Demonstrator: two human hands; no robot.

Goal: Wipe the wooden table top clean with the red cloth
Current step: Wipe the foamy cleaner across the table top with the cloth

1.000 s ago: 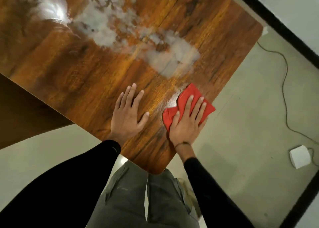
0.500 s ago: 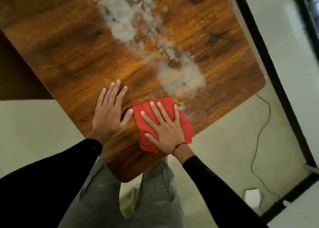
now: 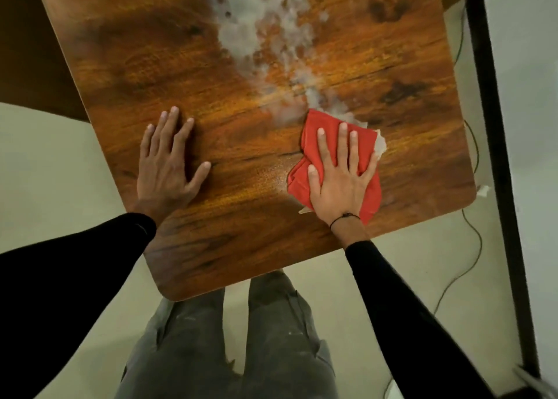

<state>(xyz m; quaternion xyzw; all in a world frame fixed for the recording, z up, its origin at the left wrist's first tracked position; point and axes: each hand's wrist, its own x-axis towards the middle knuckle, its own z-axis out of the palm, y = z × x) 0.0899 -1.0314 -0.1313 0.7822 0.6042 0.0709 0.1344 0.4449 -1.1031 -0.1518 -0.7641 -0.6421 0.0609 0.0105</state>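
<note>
The red cloth (image 3: 332, 160) lies bunched flat on the wooden table top (image 3: 241, 144), toward the table's 4 o'clock corner, near the edge facing the person. The right hand (image 3: 339, 175) presses on it with fingers straight and spread, palm down; nothing is curled round the fabric. The left hand (image 3: 169, 160) rests flat on bare wood at 9 o'clock of the cloth, well apart from it, fingers straight and slightly fanned, apparently bracing. A whitish powdery smear (image 3: 262, 30) runs from the cloth's 12 o'clock edge up the table to the far end of view; a pale scrap of residue shows at the cloth's 2 o'clock edge. Assessment: the cloth is light, soft and limp, folds readily, and will ride up or shed folds if pushed from one corner. Control is best kept by an open palm over its centre, as now. The glossy table surface likely lets it slide easily, so firm downward pressure is advisable. Most of the smear remains unwiped.
</note>
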